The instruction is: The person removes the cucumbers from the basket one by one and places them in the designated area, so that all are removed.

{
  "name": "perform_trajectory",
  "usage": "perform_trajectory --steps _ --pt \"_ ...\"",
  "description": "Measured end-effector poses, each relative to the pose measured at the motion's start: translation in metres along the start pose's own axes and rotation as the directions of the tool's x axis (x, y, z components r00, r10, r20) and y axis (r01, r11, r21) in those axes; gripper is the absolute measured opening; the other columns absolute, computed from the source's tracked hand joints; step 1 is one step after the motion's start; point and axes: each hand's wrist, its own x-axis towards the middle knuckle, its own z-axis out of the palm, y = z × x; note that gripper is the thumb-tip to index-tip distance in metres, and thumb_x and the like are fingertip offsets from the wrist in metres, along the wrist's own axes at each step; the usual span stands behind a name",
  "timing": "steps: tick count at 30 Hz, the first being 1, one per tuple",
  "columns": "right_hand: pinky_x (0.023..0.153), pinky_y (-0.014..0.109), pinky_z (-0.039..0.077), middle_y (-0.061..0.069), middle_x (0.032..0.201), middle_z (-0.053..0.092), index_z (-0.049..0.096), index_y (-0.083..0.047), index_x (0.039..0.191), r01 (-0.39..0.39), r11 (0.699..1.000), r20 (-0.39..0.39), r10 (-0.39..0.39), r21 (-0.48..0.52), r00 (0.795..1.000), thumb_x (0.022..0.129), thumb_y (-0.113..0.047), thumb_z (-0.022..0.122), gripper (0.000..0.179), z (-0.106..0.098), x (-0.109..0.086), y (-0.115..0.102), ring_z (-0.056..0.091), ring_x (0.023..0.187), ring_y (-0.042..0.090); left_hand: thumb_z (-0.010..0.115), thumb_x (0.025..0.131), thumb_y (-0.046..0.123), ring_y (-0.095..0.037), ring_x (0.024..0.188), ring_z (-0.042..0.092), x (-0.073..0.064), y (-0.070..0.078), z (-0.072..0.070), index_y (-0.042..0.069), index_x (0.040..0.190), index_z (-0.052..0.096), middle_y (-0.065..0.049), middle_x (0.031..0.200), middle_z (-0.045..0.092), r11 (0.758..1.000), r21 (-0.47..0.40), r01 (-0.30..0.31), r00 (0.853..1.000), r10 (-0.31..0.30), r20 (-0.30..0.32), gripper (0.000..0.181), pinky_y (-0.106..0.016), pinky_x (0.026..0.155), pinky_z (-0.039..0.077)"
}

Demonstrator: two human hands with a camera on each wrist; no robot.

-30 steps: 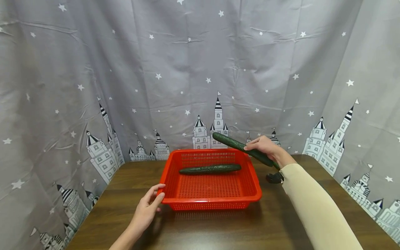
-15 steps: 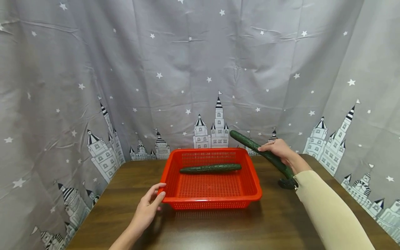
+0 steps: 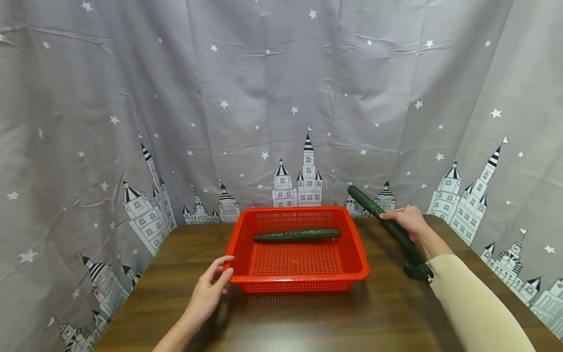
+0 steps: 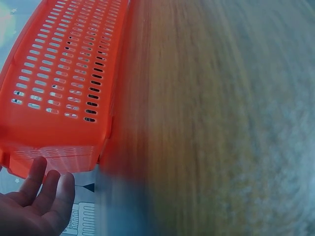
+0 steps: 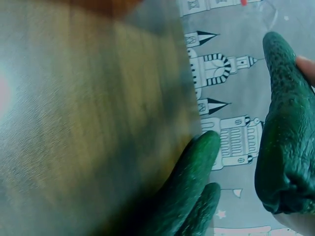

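Note:
A red perforated plastic basket (image 3: 295,279) stands on the wooden table, with one dark green cucumber (image 3: 296,235) lying across its inside. My left hand (image 3: 208,288) holds the basket's near left corner, thumb and forefinger at the rim; in the left wrist view its other fingers (image 4: 63,194) show below the corner. To the right of the basket, my right hand (image 3: 409,220) grips a second long cucumber (image 3: 367,201) around its middle, raised and slanting up toward the back left. The right wrist view shows two more cucumbers (image 5: 189,182) below the held one.
The brown table (image 3: 176,274) extends around the basket. Behind it hangs a grey curtain (image 3: 246,122) printed with stars and castles. A black strap device (image 3: 418,272) sits at the right wrist, by the cuff of a cream sleeve (image 3: 477,303).
My right hand has carried its cucumber rightward, from over the basket's back right corner to beside the basket. The left hand and the basket have stayed in place.

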Motion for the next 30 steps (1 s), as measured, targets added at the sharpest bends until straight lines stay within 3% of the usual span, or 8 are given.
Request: perform_trajectory --steps 3,7,14,20,26,30 --pt "0.061 0.031 0.059 0.007 0.083 0.071 0.072 0.011 0.11 -0.011 1.0 -0.022 0.011 -0.007 1.0 0.085 -0.024 0.079 0.043 0.0 -0.003 0.009 0.067 0.063 0.014 0.062 0.101 0.022 -0.011 0.085 0.059 0.0 0.0 0.0 0.018 0.133 0.059 -0.014 0.102 0.065 1.0 0.0 -0.003 1.0 0.003 0.0 0.033 -0.034 0.068 0.057" --pt "0.06 0.03 0.058 0.022 0.102 0.065 0.076 0.009 0.101 -0.027 0.999 -0.075 0.024 -0.028 0.997 0.084 -0.024 0.08 0.037 0.0 -0.007 0.019 0.064 0.063 0.013 0.062 0.101 0.02 -0.012 0.085 0.06 0.0 0.0 0.0 0.017 0.133 0.06 -0.015 0.101 0.064 1.0 -0.002 -0.002 1.0 0.002 -0.004 0.032 -0.034 0.069 0.057" --pt "0.059 0.029 0.056 0.005 0.086 0.068 0.079 0.005 0.096 -0.071 0.997 -0.13 0.066 -0.027 0.989 0.082 -0.025 0.082 0.033 0.002 -0.016 0.035 0.062 0.061 0.011 0.061 0.101 0.02 -0.012 0.086 0.06 0.0 0.002 0.001 0.017 0.134 0.059 -0.015 0.103 0.064 1.0 -0.004 0.003 1.0 -0.003 -0.004 0.032 -0.034 0.069 0.057" --pt "0.061 0.027 0.054 0.02 0.109 0.069 0.078 0.005 0.097 -0.104 0.993 -0.171 0.093 -0.056 0.981 0.082 -0.026 0.081 0.035 0.009 -0.024 0.047 0.061 0.075 0.017 0.061 0.101 0.019 -0.015 0.085 0.06 0.0 0.0 0.001 0.017 0.133 0.059 -0.016 0.102 0.064 1.0 -0.004 0.005 1.0 -0.005 -0.006 0.032 -0.033 0.068 0.056" --pt "0.08 0.037 0.054 0.026 0.119 0.068 0.078 0.005 0.092 -0.125 0.984 -0.223 0.095 -0.125 0.97 0.081 -0.028 0.08 0.035 0.014 -0.026 0.055 0.056 0.109 0.038 0.062 0.101 0.019 -0.015 0.085 0.06 0.001 -0.001 0.001 0.017 0.132 0.06 -0.015 0.099 0.064 1.0 -0.002 0.007 1.0 -0.007 -0.011 0.031 -0.033 0.067 0.056" --pt "0.095 0.051 0.05 0.023 0.113 0.071 0.077 0.005 0.09 -0.126 0.978 -0.227 0.086 -0.165 0.97 0.081 -0.028 0.079 0.034 0.017 -0.027 0.058 0.054 0.116 0.045 0.062 0.101 0.02 -0.015 0.085 0.06 0.001 0.0 0.001 0.018 0.133 0.06 -0.014 0.1 0.064 1.0 -0.005 0.014 1.0 -0.014 -0.01 0.032 -0.032 0.068 0.056"
